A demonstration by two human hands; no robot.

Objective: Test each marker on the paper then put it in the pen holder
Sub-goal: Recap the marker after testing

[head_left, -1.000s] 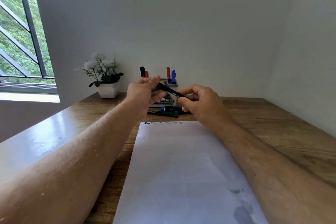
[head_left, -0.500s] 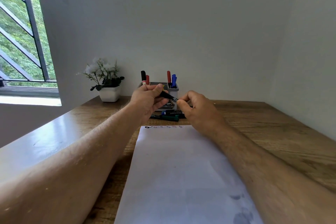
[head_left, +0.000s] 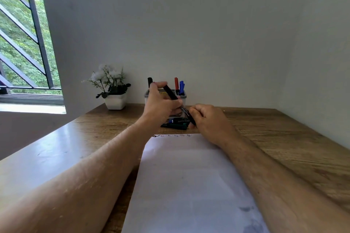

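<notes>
My left hand (head_left: 161,103) grips a black marker (head_left: 171,94) that slants down to the right, its upper end raised in front of the pen holder (head_left: 183,97). My right hand (head_left: 209,119) pinches the marker's lower end, fingers curled round it. The grey pen holder stands at the back of the desk with a black, a red and a blue marker upright in it. Several loose markers (head_left: 178,124), green and blue among them, lie on the desk just behind the white paper (head_left: 187,185). Small test marks (head_left: 174,135) line the paper's far edge.
A white pot with a flowering plant (head_left: 113,91) stands at the back left of the wooden desk (head_left: 284,138). A barred window (head_left: 24,43) is at the left. Walls close the desk in behind and to the right.
My left hand has risen and tilted the marker's upper end up toward the holder. My right hand stays at the marker's lower end, a little lower and nearer the loose markers.
</notes>
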